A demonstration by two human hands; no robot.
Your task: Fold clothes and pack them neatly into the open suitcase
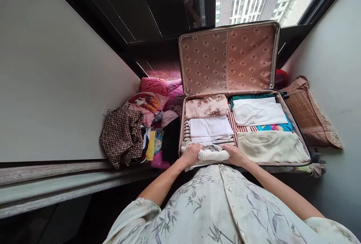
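Observation:
An open suitcase (pixel 307 153) lies in front of me, packed with folded clothes. At its near left corner, my left hand (pixel 192 154) and my right hand (pixel 233 154) grip the two ends of a folded white garment (pixel 213 156). Just beyond it lies a folded white cloth (pixel 210 126), and behind that a pink garment with a leaf print (pixel 207 106). To the right of my right hand rests a folded cream garment (pixel 270 148). Farther back on that side are folded white clothes (pixel 258 112) over a blue flowered piece (pixel 278 126).
The suitcase lid (pixel 228 59) stands raised against the window. Left of the case are a brown patterned cloth (pixel 121 137), a pink cushion with a cartoon figure (pixel 149 105) and piled clothes. A brown woven cushion (pixel 310 112) leans at the right wall.

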